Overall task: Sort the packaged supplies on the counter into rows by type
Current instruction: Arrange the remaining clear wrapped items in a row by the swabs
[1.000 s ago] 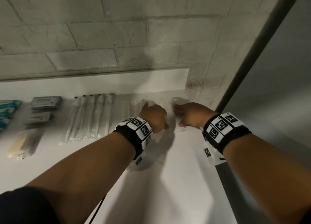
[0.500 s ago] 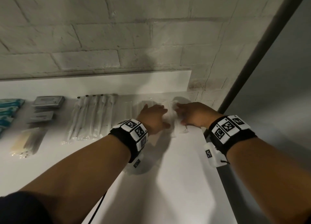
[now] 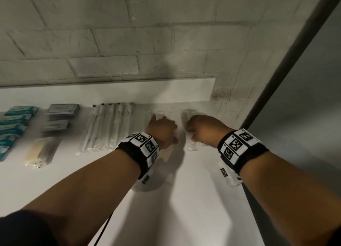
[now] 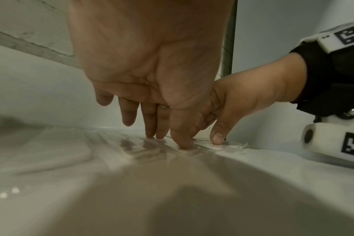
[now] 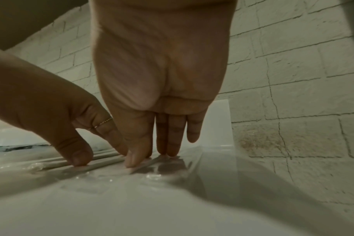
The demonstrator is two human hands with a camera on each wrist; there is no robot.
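Head view: both hands (image 3: 181,130) press straight fingertips onto clear packets (image 3: 191,144), beside swab packs (image 3: 107,127) and teal packets (image 3: 16,120).

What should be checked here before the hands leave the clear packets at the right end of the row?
1. Left hand fingertips press flat on the clear packets: ok.
2. Right hand fingertips also down on them: ok.
3. Packets lie flat on the counter: ok.
4. Packets aligned with the swab packs: cannot tell, hands cover them.
5. Teal packs and grey packs each grouped: ok.
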